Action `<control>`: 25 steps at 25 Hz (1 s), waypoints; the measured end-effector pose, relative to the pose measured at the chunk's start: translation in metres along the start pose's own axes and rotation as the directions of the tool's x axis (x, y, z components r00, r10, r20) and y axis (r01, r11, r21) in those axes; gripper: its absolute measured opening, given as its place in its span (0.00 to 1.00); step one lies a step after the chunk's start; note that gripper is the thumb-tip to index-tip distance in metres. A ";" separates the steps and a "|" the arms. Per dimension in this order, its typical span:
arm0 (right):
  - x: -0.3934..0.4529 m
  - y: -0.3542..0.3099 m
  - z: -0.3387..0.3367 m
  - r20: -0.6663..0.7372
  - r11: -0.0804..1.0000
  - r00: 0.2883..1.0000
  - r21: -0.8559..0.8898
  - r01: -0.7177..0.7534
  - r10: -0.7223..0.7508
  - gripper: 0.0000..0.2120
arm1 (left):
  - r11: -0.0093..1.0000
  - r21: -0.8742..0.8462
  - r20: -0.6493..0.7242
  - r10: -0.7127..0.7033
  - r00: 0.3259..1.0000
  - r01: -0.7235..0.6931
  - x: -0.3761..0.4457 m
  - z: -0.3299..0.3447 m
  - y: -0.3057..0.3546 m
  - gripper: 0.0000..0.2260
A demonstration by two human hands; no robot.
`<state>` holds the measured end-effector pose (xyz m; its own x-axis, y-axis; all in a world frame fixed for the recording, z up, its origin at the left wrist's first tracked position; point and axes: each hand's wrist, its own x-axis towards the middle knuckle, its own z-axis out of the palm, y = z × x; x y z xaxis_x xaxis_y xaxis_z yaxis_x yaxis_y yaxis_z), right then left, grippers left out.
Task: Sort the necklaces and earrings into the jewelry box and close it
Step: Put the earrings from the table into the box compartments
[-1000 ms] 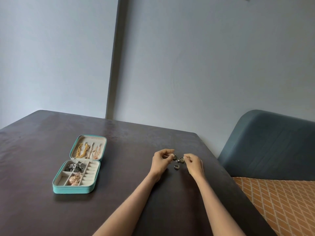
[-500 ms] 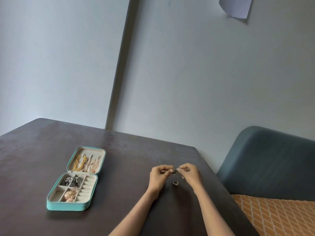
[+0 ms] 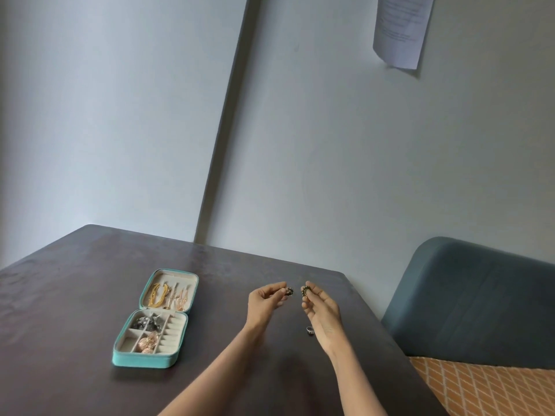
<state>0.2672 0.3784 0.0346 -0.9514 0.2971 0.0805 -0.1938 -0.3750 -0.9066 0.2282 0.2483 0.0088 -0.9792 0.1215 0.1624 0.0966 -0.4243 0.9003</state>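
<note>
Teal zip jewelry box [image 3: 144, 360] lying open, left of both hands

Left hand [image 3: 265, 304] and right hand [image 3: 321, 309] each pinch one small dark beaded earring [image 3: 289, 291], fingertips clamped, slightly apart.

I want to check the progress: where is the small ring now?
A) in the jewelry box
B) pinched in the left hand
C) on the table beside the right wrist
C: the ring lies on the table beside the right wrist; each hand pinches an earring instead.
</note>
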 end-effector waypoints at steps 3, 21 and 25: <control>-0.011 0.005 0.022 0.038 0.997 0.999 0.078 -0.015 0.012 0.10 | 0.999 0.040 0.023 0.020 1.000 -0.021 -0.004 -0.024 0.029 0.07; -0.047 0.025 0.108 0.149 1.000 0.989 0.018 -0.026 0.023 0.06 | 0.962 0.266 0.193 0.006 0.981 -0.058 -0.033 -0.096 0.072 0.04; -0.047 0.036 0.111 0.194 0.998 0.981 -0.069 0.001 0.012 0.10 | 0.983 0.175 0.112 0.034 0.993 -0.054 -0.032 -0.095 0.068 0.07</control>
<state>0.2781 0.2532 0.0439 -0.9820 0.1170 0.1481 -0.1780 -0.3134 -0.9328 0.2491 0.1297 0.0267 -0.9492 0.2067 0.2372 0.1788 -0.2662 0.9472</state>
